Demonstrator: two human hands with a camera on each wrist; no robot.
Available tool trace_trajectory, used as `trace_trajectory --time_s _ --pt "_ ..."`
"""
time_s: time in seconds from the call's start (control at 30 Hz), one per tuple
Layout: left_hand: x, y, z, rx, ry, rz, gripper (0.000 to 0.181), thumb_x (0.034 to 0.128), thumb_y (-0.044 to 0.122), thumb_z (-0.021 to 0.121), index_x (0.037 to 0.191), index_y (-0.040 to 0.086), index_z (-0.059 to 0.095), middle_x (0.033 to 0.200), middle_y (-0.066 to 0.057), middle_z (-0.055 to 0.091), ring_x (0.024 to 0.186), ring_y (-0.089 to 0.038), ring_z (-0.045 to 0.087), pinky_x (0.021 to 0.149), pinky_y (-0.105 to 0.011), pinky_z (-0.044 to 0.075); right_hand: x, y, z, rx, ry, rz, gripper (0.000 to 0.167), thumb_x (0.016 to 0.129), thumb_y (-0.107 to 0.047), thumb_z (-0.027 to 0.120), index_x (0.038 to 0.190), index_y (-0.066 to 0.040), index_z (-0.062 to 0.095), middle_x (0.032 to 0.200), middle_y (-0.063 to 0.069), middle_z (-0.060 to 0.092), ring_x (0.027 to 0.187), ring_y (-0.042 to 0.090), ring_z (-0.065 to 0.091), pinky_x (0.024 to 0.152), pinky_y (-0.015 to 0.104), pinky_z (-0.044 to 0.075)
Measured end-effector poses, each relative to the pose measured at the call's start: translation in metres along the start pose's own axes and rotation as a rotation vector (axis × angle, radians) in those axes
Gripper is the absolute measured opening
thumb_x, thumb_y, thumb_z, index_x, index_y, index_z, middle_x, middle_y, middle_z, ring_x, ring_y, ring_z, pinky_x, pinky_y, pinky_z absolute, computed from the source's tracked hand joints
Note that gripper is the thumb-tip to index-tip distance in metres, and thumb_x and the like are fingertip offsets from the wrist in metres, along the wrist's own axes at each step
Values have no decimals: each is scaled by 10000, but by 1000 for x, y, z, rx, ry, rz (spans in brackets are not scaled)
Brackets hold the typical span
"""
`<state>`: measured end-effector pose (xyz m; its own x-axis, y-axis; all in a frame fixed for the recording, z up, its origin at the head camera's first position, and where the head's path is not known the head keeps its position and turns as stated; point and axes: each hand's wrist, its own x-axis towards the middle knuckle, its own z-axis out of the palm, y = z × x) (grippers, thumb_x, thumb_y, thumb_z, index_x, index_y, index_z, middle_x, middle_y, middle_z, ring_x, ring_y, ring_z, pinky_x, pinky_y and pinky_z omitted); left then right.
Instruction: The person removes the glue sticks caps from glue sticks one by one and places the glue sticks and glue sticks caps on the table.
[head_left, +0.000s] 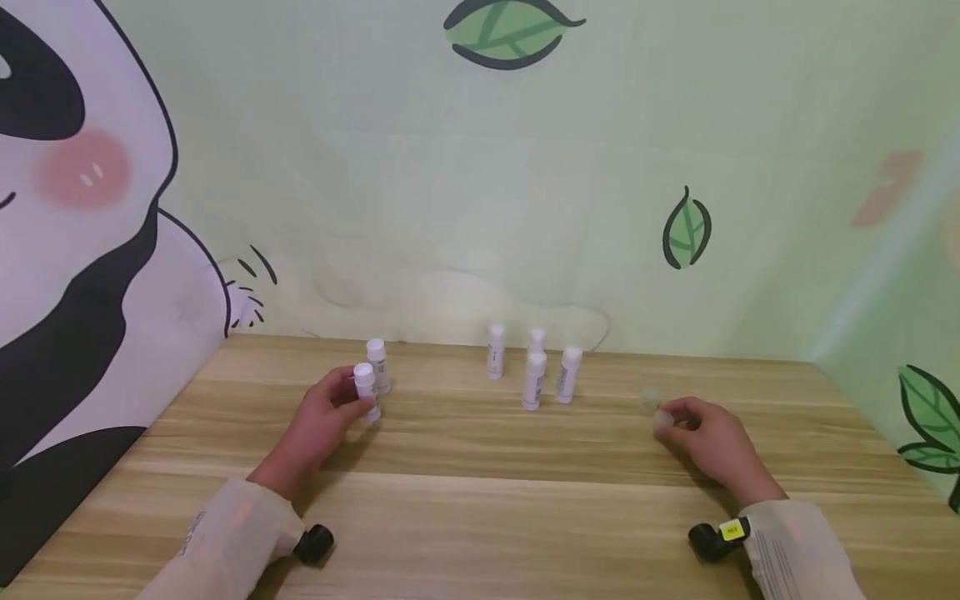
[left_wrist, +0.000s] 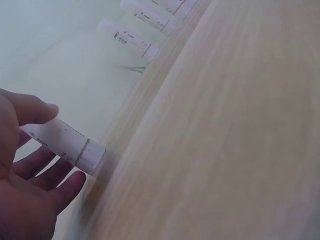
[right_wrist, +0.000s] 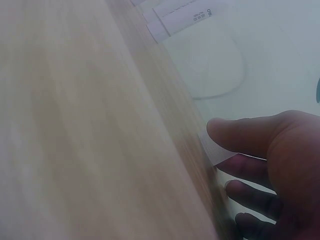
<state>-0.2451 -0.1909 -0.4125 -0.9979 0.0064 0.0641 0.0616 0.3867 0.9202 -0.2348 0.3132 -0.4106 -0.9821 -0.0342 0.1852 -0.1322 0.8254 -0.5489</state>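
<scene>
My left hand (head_left: 321, 417) grips an upright white glue stick (head_left: 367, 393) between thumb and fingers at the left of the table. In the left wrist view the thumb lies on one side of the tube (left_wrist: 60, 140) and the fingers curl on the other. Just behind it stands another glue stick (head_left: 378, 367). On the right side, my right hand (head_left: 716, 437) pinches a small translucent cap (head_left: 663, 419) between thumb and index finger. The cap's ribbed side (right_wrist: 216, 150) shows in the right wrist view. A second translucent cap (head_left: 649, 397) lies just beyond the fingertips.
Several white glue sticks stand upright near the table's middle, among them a front one (head_left: 533, 382) and a right one (head_left: 568, 375). Behind the wooden table (head_left: 510, 533) rises a pale green wall (head_left: 375, 167) with leaf and panda pictures.
</scene>
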Motion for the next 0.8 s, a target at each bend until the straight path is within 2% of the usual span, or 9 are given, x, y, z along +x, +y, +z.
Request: trace_trajectory --time_s 0.13,0.27,0.33,0.4,0.53,0.6,0.7,0.8 --pt "-1 1 0 -8 20 13 516 952 174 610 1415 81 401 1389 -189 504 1291 -352 480 1069 -524 406 -1 1 1 1 -6 6 393 857 -302 733 1138 -41 645 977 115 698 845 190 605 727 315 460" --pt "-5 3 0 14 61 79 491 950 213 621 1386 89 432 1342 -170 542 1245 -324 516 1050 -506 437 -3 0 3 1 -15 13 400 856 -310 735 1142 -44 646 985 109 693 848 189 597 724 313 458" --pt "-7 6 2 36 111 113 474 952 247 619 1369 95 451 1321 -151 551 1225 -299 526 1048 -489 445 -3 0 3 1 -15 12 397 857 -311 734 1141 -47 648 991 110 694 853 193 599 724 314 460" --pt "-8 11 4 54 196 156 449 948 251 622 1338 79 481 1286 -153 561 1194 -288 535 1041 -481 449 -3 1 2 -2 -14 10 397 859 -315 732 1142 -49 648 998 111 695 862 197 604 727 317 463" --pt "-10 23 10 114 401 272 362 929 204 633 1250 59 548 1205 -134 578 1116 -252 543 994 -458 468 -2 2 1 -9 -12 5 401 865 -323 725 1148 -50 644 1016 118 695 887 209 614 743 330 470" --pt "-12 30 14 139 467 344 324 915 162 642 1211 52 571 1179 -122 578 1088 -239 530 958 -438 465 -1 2 1 -9 -9 2 402 866 -324 723 1148 -49 642 1019 121 696 893 213 617 749 333 471" --pt "-16 42 21 159 495 453 297 890 103 654 1173 42 585 1186 -117 561 1096 -229 511 914 -399 449 1 1 1 -7 -4 2 398 865 -322 724 1143 -49 643 1014 121 696 883 210 615 745 328 469" --pt "-20 52 30 160 474 548 308 864 66 668 1158 28 586 1231 -131 541 1131 -231 496 912 -389 450 1 1 1 -5 -2 7 392 864 -316 724 1141 -51 644 1010 120 696 873 204 612 737 319 464"
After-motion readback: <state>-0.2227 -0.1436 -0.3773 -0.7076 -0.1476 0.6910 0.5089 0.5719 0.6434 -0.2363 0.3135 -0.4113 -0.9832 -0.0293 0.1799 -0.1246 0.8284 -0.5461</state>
